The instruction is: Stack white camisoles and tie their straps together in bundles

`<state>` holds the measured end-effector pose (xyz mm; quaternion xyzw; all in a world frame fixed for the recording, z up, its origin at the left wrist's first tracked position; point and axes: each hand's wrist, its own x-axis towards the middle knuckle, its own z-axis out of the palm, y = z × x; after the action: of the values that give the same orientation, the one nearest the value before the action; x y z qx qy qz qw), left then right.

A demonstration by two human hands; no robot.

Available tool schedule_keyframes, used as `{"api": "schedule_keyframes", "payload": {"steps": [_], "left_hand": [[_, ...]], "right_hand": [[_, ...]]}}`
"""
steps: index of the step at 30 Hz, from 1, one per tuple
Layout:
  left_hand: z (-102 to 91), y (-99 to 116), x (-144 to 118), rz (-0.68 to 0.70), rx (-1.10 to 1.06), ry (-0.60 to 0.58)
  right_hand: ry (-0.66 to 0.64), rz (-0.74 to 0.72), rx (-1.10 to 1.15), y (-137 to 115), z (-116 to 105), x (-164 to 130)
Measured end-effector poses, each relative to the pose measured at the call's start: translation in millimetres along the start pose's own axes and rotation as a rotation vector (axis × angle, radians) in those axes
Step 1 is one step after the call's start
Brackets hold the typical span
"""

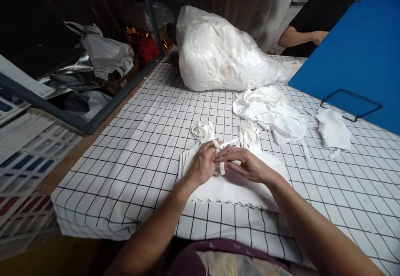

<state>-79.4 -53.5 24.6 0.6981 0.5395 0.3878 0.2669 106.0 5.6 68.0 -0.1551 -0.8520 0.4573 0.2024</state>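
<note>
A stack of flat white cloth pieces (231, 188) lies on the checked tablecloth (134, 163) in front of me. My left hand (203, 163) and my right hand (242, 161) meet above the stack, both pinching a narrow white fabric strip (221, 167) that runs up between the fingers. Just beyond the hands sit two bunched coils of white strip, one coil (203, 131) to the left and another coil (249, 134) to the right.
A loose heap of white cloth (271, 111) and a small white piece (333, 129) lie further right. A big clear bag stuffed with white fabric (218, 53) stands at the back. A blue board (359, 59) leans at right, with another person's arm (300, 36) behind it. Crates (28, 155) stand left.
</note>
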Motion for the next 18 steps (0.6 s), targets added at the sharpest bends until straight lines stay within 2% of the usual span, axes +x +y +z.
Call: {"api": "schedule_keyframes", "payload": {"steps": [3, 5, 7, 10, 14, 18], "left_hand": [[-7.0, 7, 3, -0.138, -0.379, -0.016], [-9.5, 11, 5, -0.241, -0.663, -0.031], [-11.3, 14, 7, -0.327, -0.844, -0.015], [-12.5, 17, 13, -0.452, -0.939, 0.056], [-9.8, 19, 25, -0.585, -0.942, 0.154], [-4.6, 18, 37, -0.593, -0.891, 0.201]], "right_hand": [[0.056, 0.003, -0.042, 12, 10, -8], [0.080, 0.001, -0.047, 12, 11, -10], [0.089, 0.030, -0.015, 9, 12, -11], [0.125, 0.102, 0.141, 7, 14, -12], [0.193, 0.139, 0.366, 16, 19, -13], [0.226, 0.190, 0.506, 27, 26, -12]]}}
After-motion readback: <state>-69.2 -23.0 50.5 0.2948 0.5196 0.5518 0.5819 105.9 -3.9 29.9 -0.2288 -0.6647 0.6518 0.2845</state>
